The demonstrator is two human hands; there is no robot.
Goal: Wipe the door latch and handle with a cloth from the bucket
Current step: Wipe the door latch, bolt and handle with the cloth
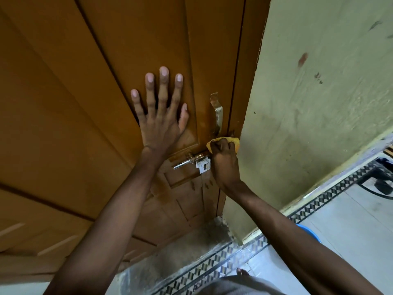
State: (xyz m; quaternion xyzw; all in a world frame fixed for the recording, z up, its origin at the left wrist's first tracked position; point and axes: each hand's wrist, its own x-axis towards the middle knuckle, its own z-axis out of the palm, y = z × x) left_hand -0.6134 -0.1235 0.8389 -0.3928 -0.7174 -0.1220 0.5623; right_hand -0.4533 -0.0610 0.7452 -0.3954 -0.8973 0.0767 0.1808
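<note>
While my left hand point(162, 116) lies flat on the brown wooden door point(89, 107), fingers spread and gripping nothing, my right hand point(224, 160) does the work at the door's edge. From the head camera, my only view, I see that hand clenched around a bunched yellow cloth point(231, 141), of which only a small fold shows above the knuckles. The cloth presses against the door between the two metal fittings: the door handle point(218, 112) rises just above it, its long axis running up the door, while the sliding latch bolt point(192, 159) lies just to the left of my knuckles, its long axis running across the door toward my left forearm. My right hand is plainly nearer to both; the left sits well up the panel, merely bracing. I judge the latch next calls for a short sideways stroke leftward along the bolt, and the handle an upward one. A sliver of blue bucket point(308, 231) peeks out behind my right forearm on the tiled floor point(350, 220), beside the green wall point(319, 103).
</note>
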